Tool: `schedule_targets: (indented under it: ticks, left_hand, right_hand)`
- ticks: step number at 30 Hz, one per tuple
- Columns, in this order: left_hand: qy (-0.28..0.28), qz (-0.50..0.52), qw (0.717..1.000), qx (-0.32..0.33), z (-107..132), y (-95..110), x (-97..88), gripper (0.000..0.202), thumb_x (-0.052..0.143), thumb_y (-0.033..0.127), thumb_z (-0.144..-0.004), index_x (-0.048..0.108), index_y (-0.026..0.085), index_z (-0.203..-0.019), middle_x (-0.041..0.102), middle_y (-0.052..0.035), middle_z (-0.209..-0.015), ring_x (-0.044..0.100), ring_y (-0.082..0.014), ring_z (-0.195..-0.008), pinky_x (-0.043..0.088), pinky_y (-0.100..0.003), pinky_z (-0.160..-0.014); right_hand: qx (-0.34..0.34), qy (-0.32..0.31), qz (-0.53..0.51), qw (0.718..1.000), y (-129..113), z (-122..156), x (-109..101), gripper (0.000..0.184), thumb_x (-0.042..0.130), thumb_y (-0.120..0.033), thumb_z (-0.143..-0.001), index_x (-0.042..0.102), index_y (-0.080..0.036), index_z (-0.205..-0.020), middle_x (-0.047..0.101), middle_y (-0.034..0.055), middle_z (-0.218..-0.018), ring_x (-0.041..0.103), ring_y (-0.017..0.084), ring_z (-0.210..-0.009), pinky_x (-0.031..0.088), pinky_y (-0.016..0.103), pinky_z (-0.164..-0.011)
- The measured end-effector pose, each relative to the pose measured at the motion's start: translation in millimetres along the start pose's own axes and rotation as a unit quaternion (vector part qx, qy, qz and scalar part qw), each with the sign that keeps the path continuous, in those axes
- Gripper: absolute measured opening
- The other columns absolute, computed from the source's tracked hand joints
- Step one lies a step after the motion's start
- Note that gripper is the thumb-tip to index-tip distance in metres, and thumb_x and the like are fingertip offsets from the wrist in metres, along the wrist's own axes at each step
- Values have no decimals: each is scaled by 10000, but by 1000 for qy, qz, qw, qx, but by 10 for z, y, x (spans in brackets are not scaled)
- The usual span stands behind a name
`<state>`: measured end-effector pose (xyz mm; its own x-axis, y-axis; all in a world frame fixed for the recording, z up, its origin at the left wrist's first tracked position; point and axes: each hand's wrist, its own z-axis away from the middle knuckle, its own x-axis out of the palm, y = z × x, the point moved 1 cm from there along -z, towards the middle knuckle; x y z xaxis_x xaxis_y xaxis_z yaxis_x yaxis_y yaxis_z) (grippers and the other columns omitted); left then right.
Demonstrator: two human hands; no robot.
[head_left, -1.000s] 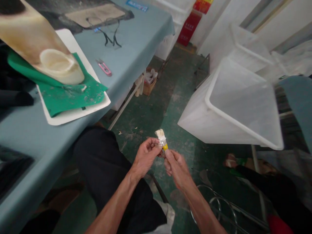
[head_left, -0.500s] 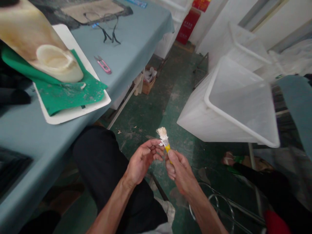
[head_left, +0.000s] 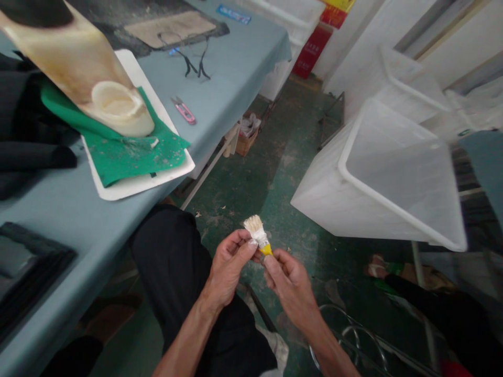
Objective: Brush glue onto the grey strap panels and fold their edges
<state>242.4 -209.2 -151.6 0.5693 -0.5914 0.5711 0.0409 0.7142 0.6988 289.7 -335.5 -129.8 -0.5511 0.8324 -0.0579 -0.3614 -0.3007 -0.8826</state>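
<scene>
A small paintbrush (head_left: pixel 255 228) with a yellow handle and pale bristles is held over the floor, its bristles pointing up and away. White, paste-like stuff coats the base of the bristles and the ferrule. My right hand (head_left: pixel 288 275) is closed round the yellow handle. With thumb and fingers, my left hand (head_left: pixel 231 264) pinches the brush at the coated ferrule, and some white shows on the thumb tip. The rest of the handle is hidden in my right hand.
On the blue-covered table (head_left: pixel 231 63) at left lie pink thread snips (head_left: pixel 183 111), eyeglasses (head_left: pixel 192 65) and a stained plastic container (head_left: pixel 90 78) on a green cloth (head_left: pixel 118 157). A large white bin (head_left: pixel 318 193) stands at right. Another person's foot (head_left: pixel 377 266) shows beyond.
My left thumb and fingers have closed onto the ferrule, where they were loosely curled beside it. The brush has turned so its wide side shows. The whole view has shifted slightly.
</scene>
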Motion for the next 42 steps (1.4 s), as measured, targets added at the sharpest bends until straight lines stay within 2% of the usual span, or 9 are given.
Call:
schedule_targets:
  ticks: [4, 9, 13, 20, 28, 32, 36, 39, 42]
  left_hand:
    - [3, -8, 1000, 7, -13, 7, -10, 462, 907, 523, -684, 618, 186, -811, 638, 32, -729, 580, -96, -623, 501, -212, -637]
    - [6, -29, 1000, 0, -17, -8, -27, 447, 898, 499, -694, 598, 184, -798, 608, 38, -647, 547, -92, -573, 470, -205, -581]
    - [25, -43, 999, -7, -27, -20, -23, 430, 885, 484, -697, 620, 179, -846, 606, 43, -630, 532, -93, -549, 465, -209, -547]
    - [49, -80, 996, -10, -54, -35, -3, 347, 856, 434, -682, 651, 165, -759, 626, 22, -609, 558, -102, -527, 481, -221, -534]
    - [88, -102, 991, 1, -104, -89, 11, 199, 756, 299, -625, 585, 201, -653, 514, 71, -480, 447, -86, -431, 428, -207, -452]
    - [115, -104, 988, 12, -110, -120, 9, 167, 710, 289, -624, 574, 207, -675, 490, 87, -500, 420, -75, -428, 404, -196, -434]
    - [119, -113, 986, 16, -146, -164, 6, 175, 703, 297, -613, 563, 213, -674, 496, 88, -517, 415, -75, -420, 404, -205, -426]
    - [109, -128, 986, 22, -171, -204, 16, 189, 720, 303, -608, 567, 211, -671, 503, 86, -529, 412, -72, -424, 374, -200, -424]
    - [85, -150, 985, 25, -136, -254, 37, 158, 724, 273, -617, 588, 199, -653, 494, 81, -523, 419, -69, -450, 337, -190, -444]
  right_hand:
    - [-7, 3, 9, 1000, 53, -10, -19, 484, 649, -647, -880, 507, -214, -717, 397, -64, -564, 335, 88, -503, 250, 224, -462]
    - [2, 3, 23, 1000, 145, -14, -61, 451, 613, -630, -907, 544, -210, -757, 376, -69, -565, 308, 95, -496, 234, 237, -456]
    - [-24, 31, 85, 996, 198, -23, -103, 416, 591, -570, -942, 517, -217, -734, 415, -55, -605, 351, 108, -542, 274, 246, -495]
    - [-65, 63, 188, 978, 157, -10, -136, 420, 535, -562, -950, 476, -234, -694, 428, -49, -611, 388, 126, -561, 299, 268, -532]
    - [-69, 97, 235, 965, 199, -48, -128, 395, 543, -561, -925, 519, -243, -693, 457, -38, -590, 413, 151, -555, 271, 291, -576]
    - [-57, 122, 226, 965, 243, -138, -70, 350, 590, -540, -881, 532, -249, -694, 459, -38, -584, 390, 153, -555, 241, 303, -601]
    - [-43, 109, 184, 976, 292, -226, 11, 410, 572, -604, -884, 566, -232, -711, 466, -39, -579, 428, 148, -575, 252, 285, -585]
    - [-19, 99, 132, 986, 331, -290, 24, 492, 620, -693, -837, 573, -216, -723, 487, -31, -612, 426, 135, -597, 258, 258, -551]
    - [39, 54, 58, 996, 394, -385, -34, 620, 619, -829, -759, 543, -217, -696, 389, -69, -537, 314, 98, -475, 224, 236, -448]
